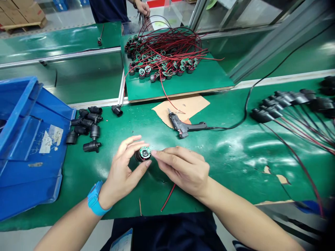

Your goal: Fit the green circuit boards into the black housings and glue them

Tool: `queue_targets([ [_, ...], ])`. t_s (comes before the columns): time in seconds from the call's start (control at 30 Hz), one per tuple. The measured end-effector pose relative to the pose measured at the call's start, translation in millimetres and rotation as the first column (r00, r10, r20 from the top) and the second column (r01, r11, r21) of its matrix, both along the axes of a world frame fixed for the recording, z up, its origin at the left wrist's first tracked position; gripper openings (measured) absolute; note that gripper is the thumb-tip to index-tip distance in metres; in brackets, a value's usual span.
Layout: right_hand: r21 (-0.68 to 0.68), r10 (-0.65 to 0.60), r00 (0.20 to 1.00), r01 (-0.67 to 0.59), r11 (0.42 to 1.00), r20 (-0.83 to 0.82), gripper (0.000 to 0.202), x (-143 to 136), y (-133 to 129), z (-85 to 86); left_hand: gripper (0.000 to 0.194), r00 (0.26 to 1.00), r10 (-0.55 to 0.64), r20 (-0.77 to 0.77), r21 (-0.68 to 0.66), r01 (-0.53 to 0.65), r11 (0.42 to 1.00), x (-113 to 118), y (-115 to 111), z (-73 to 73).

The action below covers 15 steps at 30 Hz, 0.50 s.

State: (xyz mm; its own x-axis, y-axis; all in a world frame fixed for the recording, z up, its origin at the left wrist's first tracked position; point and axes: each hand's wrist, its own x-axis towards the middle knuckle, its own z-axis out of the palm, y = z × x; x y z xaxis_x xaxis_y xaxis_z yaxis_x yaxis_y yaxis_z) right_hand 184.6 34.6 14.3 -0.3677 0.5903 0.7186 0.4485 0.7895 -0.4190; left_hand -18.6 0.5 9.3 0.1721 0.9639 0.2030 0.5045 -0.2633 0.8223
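Note:
My left hand (125, 167), with a blue band on its wrist, holds a small round black part (143, 153) between thumb and fingers. The part's upper face shows a green circuit board. My right hand (184, 167) is closed in a pinch at the right edge of the board; whatever its fingertips hold is hidden. A red wire (168, 197) comes out below my right hand toward the table's front edge. Beyond the hands, a black glue gun (183, 125) lies partly on a piece of cardboard (196, 103).
Black fittings (91, 122) lie beside a blue bin (28, 146) on the left. A raised green board (180, 87) bears piled circuit parts with red wires (170, 45). Black wired parts (277, 104) sit at the right. Across the bench is a person's hand (143, 8).

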Motion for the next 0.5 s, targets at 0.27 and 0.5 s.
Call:
queue_targets([
  [0.27,0.099,0.025,0.989,-0.039,0.994,0.143,0.033,1,-7,0.5,0.032,0.995,0.056,-0.086,0.027,-0.054,0.998,0,2,-0.5],
  [0.5,0.162,-0.008,0.967,-0.035,0.986,0.256,0.032,4,-11,0.7,0.035,0.995,0.030,-0.100,0.026,-0.027,0.999,0,3,4.2],
])
